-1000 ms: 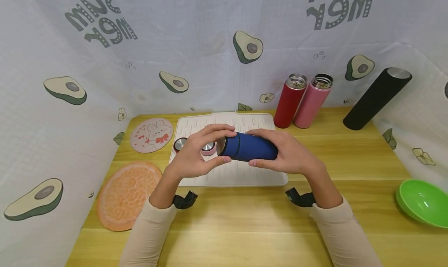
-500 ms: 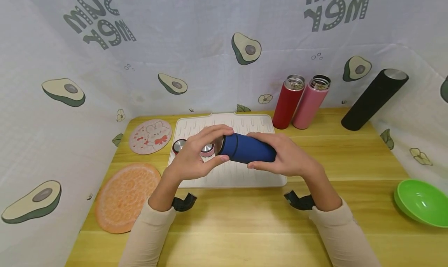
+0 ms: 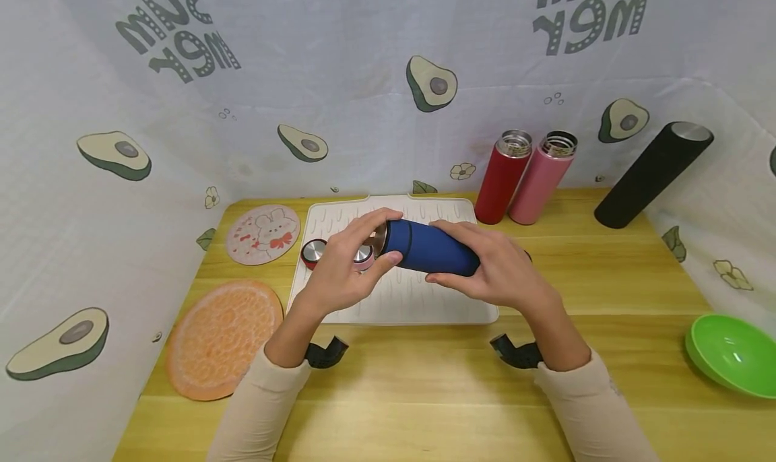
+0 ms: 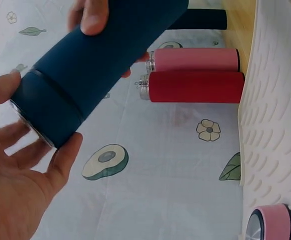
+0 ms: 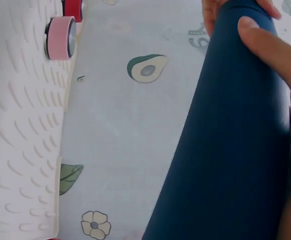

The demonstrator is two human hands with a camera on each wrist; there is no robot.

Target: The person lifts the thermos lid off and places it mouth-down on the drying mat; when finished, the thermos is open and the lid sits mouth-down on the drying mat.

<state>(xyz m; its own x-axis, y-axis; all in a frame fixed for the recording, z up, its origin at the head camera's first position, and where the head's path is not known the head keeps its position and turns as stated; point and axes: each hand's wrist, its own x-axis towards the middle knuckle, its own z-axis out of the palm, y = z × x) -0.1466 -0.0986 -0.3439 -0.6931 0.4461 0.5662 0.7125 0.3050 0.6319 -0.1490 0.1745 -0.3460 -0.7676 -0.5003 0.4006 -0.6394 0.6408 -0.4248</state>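
Observation:
Above the white ribbed mat, a dark blue thermos bottle lies nearly level in the air, its lid end toward the left. The fingertips and thumb of my left hand pinch the rim of its lid, which sits on the bottle with a thin seam below it. My right hand grips the body, thumb along the near side in the head view. Under and behind the left hand, a red-sided lid and a pink lid rest on the mat.
Lidless red and pink bottles stand at the back, right of the mat. A black bottle stands farther right, a green bowl at the right edge. Two round mats, rabbit-printed and orange, lie left.
The lid end of the blue bottle has tipped up slightly. My left hand has turned around the lid, its thumb moving up; the right hand keeps its grip.

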